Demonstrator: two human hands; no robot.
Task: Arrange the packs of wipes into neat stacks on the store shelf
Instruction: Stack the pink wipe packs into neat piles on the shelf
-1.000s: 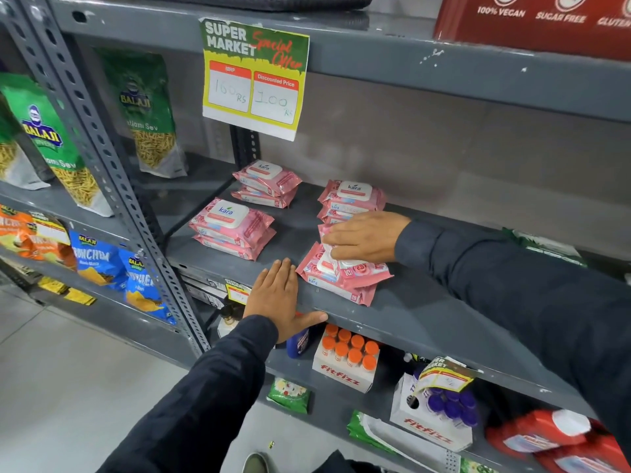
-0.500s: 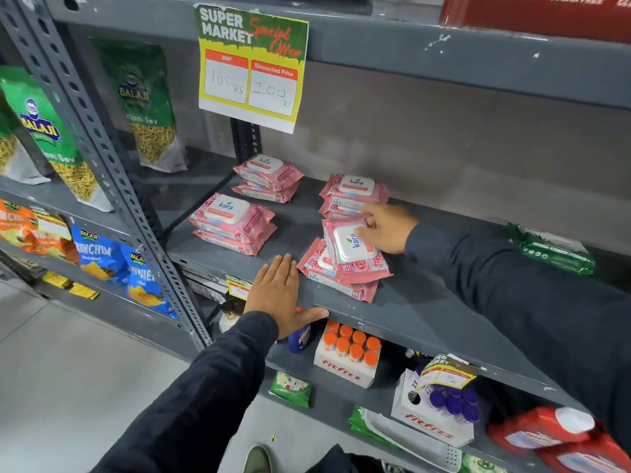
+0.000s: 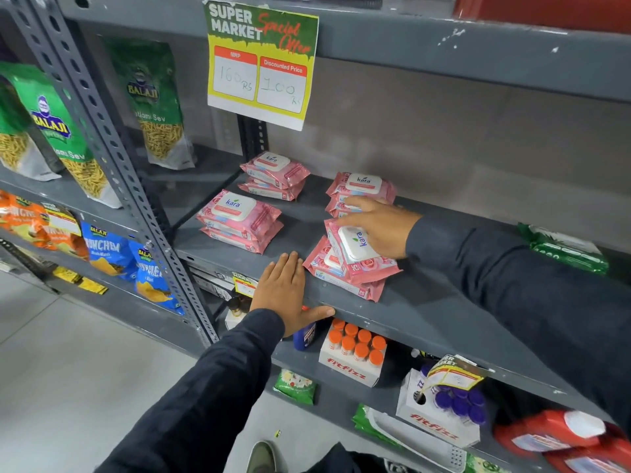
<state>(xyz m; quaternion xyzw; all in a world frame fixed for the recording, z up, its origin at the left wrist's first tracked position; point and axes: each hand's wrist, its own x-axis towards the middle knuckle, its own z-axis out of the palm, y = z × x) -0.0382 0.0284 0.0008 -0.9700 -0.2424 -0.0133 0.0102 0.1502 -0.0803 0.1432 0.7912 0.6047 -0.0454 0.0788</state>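
Observation:
Pink Kara wipes packs sit in four low stacks on the grey shelf point(image 3: 426, 312): front left stack point(image 3: 239, 220), back left stack point(image 3: 275, 174), back right stack point(image 3: 363, 184) and front right stack point(image 3: 341, 281). The top pack point(image 3: 355, 249) of the front right stack lies turned, askew to the packs beneath it. My right hand point(image 3: 379, 227) grips that pack along its far side, fingers spread towards the back right stack. Flat on the shelf's front edge lies my left hand point(image 3: 283, 291), its thumb hooked under the lip, just left of the front right stack.
A green wipes pack point(image 3: 563, 247) lies further right on the same shelf. A price sign point(image 3: 261, 66) hangs from the shelf above. A perforated upright post point(image 3: 112, 141) and snack bags point(image 3: 153, 104) stand to the left. Fitfizz boxes point(image 3: 351, 356) fill the shelf below.
My right hand went from pressing flat on the front right stack to taking up its top pack and turning it; the pack now lies lower on the stack. My left hand stayed put.

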